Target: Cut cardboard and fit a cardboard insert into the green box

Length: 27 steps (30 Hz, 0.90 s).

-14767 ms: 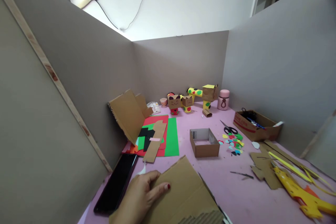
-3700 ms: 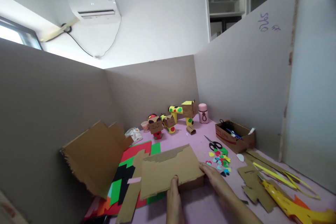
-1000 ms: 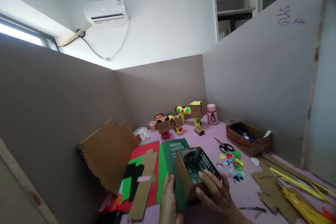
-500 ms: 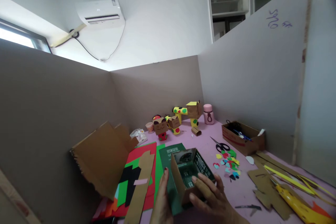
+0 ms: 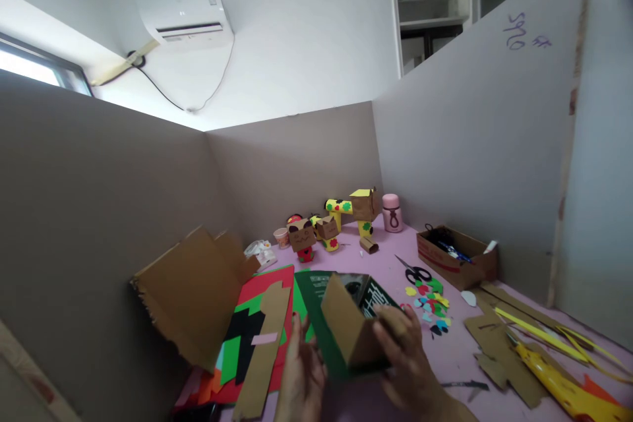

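Observation:
A green printed cardboard box (image 5: pixel 316 320) with brown inner flaps is tilted in front of me, close over the table. My right hand (image 5: pixel 408 359) grips its near right corner, fingers over the brown flap. Just left of the box, my left hand (image 5: pixel 300 369) is open, palm up with fingers apart; whether it touches the box I cannot tell. Beside that hand, a long brown cardboard strip (image 5: pixel 262 356) lies over red, green and black paper sheets (image 5: pixel 247 326). To the right are scissors (image 5: pixel 415 271) and small colourful paper cutouts (image 5: pixel 435 306).
Cardboard animal figures (image 5: pixel 302 237) and a pink flask (image 5: pixel 392 214) stand at the back. A brown box of tools (image 5: pixel 452 257) is at the right, with a yellow glue gun (image 5: pixel 558 376) nearer. A large cardboard piece (image 5: pixel 190 297) leans at the left.
The green box has tilted, so its brown flap faces me more and less of the inside shows. My left hand has come away a little to the left; my right hand has shifted along the corner.

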Motion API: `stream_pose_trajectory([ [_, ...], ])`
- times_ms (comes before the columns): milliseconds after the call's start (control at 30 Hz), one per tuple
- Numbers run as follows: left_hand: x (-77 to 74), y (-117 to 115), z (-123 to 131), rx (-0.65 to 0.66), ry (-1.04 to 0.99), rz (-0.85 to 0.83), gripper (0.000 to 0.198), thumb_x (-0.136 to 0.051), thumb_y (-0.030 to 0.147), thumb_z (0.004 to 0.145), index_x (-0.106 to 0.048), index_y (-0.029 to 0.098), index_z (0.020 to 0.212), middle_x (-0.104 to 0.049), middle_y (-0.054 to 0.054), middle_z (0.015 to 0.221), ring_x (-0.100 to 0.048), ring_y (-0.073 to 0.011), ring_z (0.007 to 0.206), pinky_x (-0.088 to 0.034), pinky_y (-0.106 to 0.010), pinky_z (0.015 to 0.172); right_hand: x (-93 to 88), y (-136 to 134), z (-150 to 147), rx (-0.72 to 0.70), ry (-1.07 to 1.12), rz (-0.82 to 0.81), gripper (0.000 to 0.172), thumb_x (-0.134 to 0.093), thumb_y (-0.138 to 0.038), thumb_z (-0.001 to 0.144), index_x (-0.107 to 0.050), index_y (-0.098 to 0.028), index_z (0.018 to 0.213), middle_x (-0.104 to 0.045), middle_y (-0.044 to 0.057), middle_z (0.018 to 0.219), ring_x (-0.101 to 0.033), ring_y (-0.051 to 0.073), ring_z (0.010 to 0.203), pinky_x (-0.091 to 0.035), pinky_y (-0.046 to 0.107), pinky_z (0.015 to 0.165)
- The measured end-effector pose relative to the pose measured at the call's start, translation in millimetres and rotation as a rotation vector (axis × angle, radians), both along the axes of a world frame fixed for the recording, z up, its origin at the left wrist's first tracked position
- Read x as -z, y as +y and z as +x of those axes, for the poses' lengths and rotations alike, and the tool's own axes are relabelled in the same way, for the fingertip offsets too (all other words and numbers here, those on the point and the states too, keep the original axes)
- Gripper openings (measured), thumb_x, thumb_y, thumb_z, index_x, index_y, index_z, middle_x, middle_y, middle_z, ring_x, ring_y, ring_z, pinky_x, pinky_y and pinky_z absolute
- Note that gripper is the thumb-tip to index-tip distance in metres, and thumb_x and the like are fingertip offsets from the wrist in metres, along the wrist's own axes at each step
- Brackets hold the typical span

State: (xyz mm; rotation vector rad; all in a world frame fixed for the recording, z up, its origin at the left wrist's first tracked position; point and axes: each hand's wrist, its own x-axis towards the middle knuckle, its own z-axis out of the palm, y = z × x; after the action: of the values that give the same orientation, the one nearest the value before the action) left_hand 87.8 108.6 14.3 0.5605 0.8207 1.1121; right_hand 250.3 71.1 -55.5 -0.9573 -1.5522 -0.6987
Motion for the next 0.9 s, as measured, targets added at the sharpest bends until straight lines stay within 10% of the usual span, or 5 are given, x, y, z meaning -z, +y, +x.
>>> stream_pose_trajectory([
  [167, 7.3, -0.2, 10.2, -0.032, 0.094, -0.018, 0.051, -0.041, 0.046, 0.091, -0.035, 0.019, 0.135, -0.054, -0.017, 0.130, -0.061, -0.0245, 0.106, -0.046, -0.031, 0.077, -16.3, 0.4, 5.3, -0.270, 0.908, -0.361, 0.095, -0.067, -0.032, 0.072, -0.008, -0.028, 0.147, -0.029, 0.013, 0.148, -0.032, 0.033, 0.133, -0.037, 0.053, 0.102],
  [367, 58.6, -6.0, 46.6, 0.011, -0.046, -0.004, 0.063, -0.065, 0.043, 0.078, -0.036, 0.030, 0.132, -0.049, -0.011, 0.138, -0.042, -0.0283, 0.129, -0.038, -0.041, 0.096, -35.2, -1.8, 2.7, -0.815, 1.619, -0.446, 0.094, -0.074, -0.033, 0.063, -0.021, -0.039, 0.140, -0.056, 0.001, 0.129, -0.054, 0.023, 0.117, -0.048, 0.038, 0.093],
  [567, 70.0, -14.3, 63.7, 0.086, -0.340, 0.099, 0.069, -0.082, 0.034, 0.063, -0.047, 0.033, 0.123, -0.066, -0.007, 0.118, -0.056, -0.0293, 0.116, -0.042, -0.044, 0.097, -30.1, -4.8, -8.2, -1.057, 1.773, -0.579, 0.082, -0.080, -0.027, 0.060, -0.040, -0.034, 0.131, -0.074, -0.002, 0.096, -0.066, 0.025, 0.098, -0.053, 0.041, 0.083],
  [900, 55.9, -23.3, 60.8, -0.097, -0.300, 0.117, 0.085, -0.079, 0.023, 0.063, -0.035, 0.028, 0.136, -0.068, -0.007, 0.112, -0.061, -0.0265, 0.109, -0.046, -0.037, 0.096, -18.4, -7.7, -29.3, -1.227, 1.782, -0.557, 0.088, -0.079, -0.021, 0.064, -0.031, -0.032, 0.137, -0.072, 0.002, 0.103, -0.065, 0.026, 0.101, -0.051, 0.043, 0.086],
])
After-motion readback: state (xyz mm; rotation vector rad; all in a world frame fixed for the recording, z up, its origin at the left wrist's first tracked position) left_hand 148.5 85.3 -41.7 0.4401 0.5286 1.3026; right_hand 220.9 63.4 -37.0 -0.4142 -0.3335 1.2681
